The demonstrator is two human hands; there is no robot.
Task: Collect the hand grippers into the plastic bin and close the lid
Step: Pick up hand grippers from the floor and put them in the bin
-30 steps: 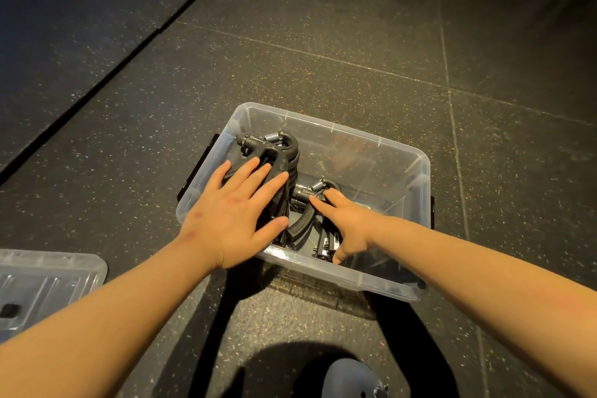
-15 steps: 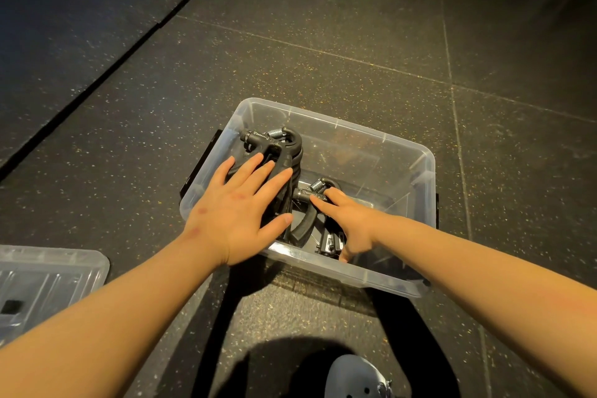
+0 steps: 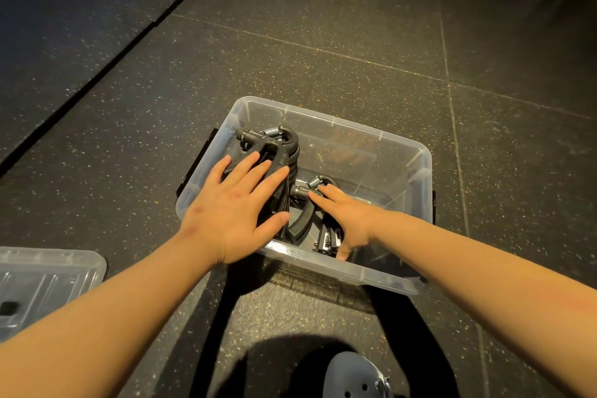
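A clear plastic bin sits on the dark speckled floor. Its top is open. Inside it, at the left end, is a stack of black hand grippers with silver springs at the top. The left hand lies flat on this stack. Its fingers are straight and spread out, and it presses down on the handles without curling round them.

Another hand gripper lies lower in the bin, just beside the stack, with its curved handle pointing at the near wall. The right hand is inside the bin on top of it. Its fingers are stretched out and the first finger touches the metal part near the spring. The thumb points down at the near wall. This hand does not hold anything either.

The lid lies flat on the floor, well apart from the bin, at the left. It is clear like the bin. The tip of a grey shoe shows at the bottom.
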